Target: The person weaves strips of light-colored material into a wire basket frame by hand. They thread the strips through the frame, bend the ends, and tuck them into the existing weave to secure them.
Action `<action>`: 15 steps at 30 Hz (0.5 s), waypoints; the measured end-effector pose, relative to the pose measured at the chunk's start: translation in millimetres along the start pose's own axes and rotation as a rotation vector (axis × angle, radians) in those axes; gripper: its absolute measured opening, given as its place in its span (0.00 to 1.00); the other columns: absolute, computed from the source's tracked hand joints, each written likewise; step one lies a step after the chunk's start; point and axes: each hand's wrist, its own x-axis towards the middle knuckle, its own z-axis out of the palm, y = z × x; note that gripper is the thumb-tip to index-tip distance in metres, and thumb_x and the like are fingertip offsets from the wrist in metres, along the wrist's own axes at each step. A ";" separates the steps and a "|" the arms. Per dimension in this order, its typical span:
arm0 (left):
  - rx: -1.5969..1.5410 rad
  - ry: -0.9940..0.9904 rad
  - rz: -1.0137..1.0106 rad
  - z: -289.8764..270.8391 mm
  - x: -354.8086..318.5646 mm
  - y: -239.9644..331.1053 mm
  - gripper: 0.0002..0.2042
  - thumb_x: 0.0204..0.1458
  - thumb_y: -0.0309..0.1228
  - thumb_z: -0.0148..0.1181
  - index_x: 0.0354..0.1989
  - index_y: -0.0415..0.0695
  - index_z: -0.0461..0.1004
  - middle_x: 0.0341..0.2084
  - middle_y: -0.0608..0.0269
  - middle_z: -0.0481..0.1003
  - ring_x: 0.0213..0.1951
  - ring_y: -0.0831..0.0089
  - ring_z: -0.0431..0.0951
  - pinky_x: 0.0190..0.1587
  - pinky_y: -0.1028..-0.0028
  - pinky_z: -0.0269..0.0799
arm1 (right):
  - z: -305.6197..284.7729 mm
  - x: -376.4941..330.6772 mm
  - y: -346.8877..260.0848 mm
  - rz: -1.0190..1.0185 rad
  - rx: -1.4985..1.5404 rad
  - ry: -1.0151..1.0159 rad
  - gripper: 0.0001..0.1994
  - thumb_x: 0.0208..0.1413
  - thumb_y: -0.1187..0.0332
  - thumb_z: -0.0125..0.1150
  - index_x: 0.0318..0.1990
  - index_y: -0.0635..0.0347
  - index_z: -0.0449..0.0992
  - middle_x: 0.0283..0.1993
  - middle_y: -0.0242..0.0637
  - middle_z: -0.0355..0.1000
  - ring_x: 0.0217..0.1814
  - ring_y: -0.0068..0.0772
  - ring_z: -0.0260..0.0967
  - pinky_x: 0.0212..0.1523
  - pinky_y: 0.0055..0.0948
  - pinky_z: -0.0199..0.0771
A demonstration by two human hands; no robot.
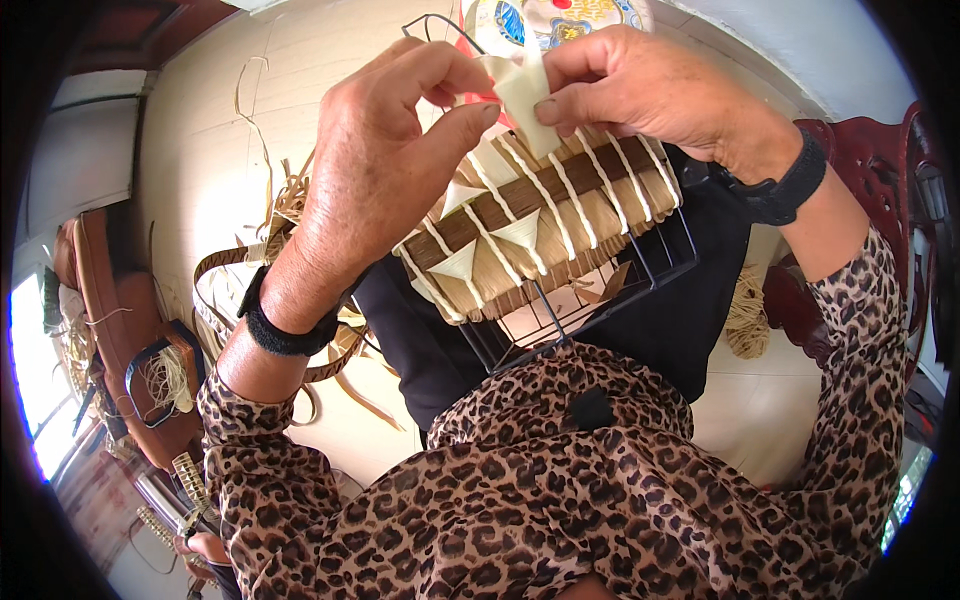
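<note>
A flat, pale plant-fibre strip [528, 100] is held up between my hands, over the far edge of a woven panel [575, 225]. My right hand [660, 95] pinches it between thumb and fingers. Curled fingers of my left hand [385, 140] meet its left edge, the thumb a little apart from them. The panel is tan with a brown band [480, 215], crossed by several white cords. Small pale folded triangles [522, 232] show on its left half. It is fixed to a black wire frame [560, 325] resting on my lap. The left fingertips are partly hidden.
Loose brown strips [225, 262] and dry fibre bundles [292, 195] lie left on the floor. Another fibre bundle [747, 315] is at right, near dark red carved furniture [870, 170]. A round patterned stool or tin [560, 20] stands beyond. Another person's hand [208, 548] shows lower left.
</note>
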 end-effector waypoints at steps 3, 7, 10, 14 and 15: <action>0.086 0.060 0.069 -4.1 8.4 -5.5 0.11 0.49 0.33 0.66 0.36 0.41 0.75 0.35 0.68 0.76 0.34 0.79 0.75 0.35 0.80 0.69 | -1.2 7.7 -7.0 0.050 -0.123 -0.111 0.06 0.55 0.68 0.62 0.31 0.61 0.77 0.25 0.24 0.70 0.25 0.10 0.63 0.25 0.13 0.62; -0.043 -0.167 -0.172 -13.8 28.7 -11.6 0.14 0.47 0.38 0.68 0.35 0.42 0.75 0.32 0.71 0.74 0.31 0.81 0.72 0.35 0.80 0.68 | 3.5 10.7 -2.4 0.005 -0.113 -0.121 0.08 0.51 0.69 0.62 0.25 0.63 0.76 0.21 0.29 0.71 0.22 0.18 0.63 0.25 0.22 0.61; -0.219 -0.365 -0.284 -15.9 33.8 -11.8 0.15 0.46 0.38 0.69 0.36 0.42 0.75 0.29 0.74 0.73 0.30 0.87 0.69 0.35 0.80 0.68 | -2.6 11.3 -1.5 0.010 -0.115 -0.178 0.07 0.52 0.70 0.62 0.25 0.63 0.76 0.21 0.30 0.71 0.22 0.18 0.63 0.24 0.21 0.60; -0.130 -0.365 -0.210 -11.9 32.2 -19.1 0.15 0.45 0.37 0.69 0.39 0.43 0.75 0.34 0.73 0.74 0.34 0.84 0.70 0.40 0.79 0.67 | -7.5 9.5 -0.4 0.041 -0.116 -0.183 0.07 0.53 0.69 0.61 0.29 0.63 0.75 0.24 0.30 0.72 0.24 0.19 0.64 0.27 0.21 0.62; -0.104 -0.330 -0.148 -9.1 30.7 -22.0 0.16 0.45 0.37 0.69 0.40 0.44 0.75 0.36 0.72 0.74 0.37 0.81 0.71 0.42 0.78 0.67 | -7.4 8.7 -0.7 0.042 -0.118 -0.185 0.07 0.53 0.69 0.61 0.29 0.63 0.75 0.24 0.30 0.72 0.24 0.19 0.64 0.27 0.21 0.62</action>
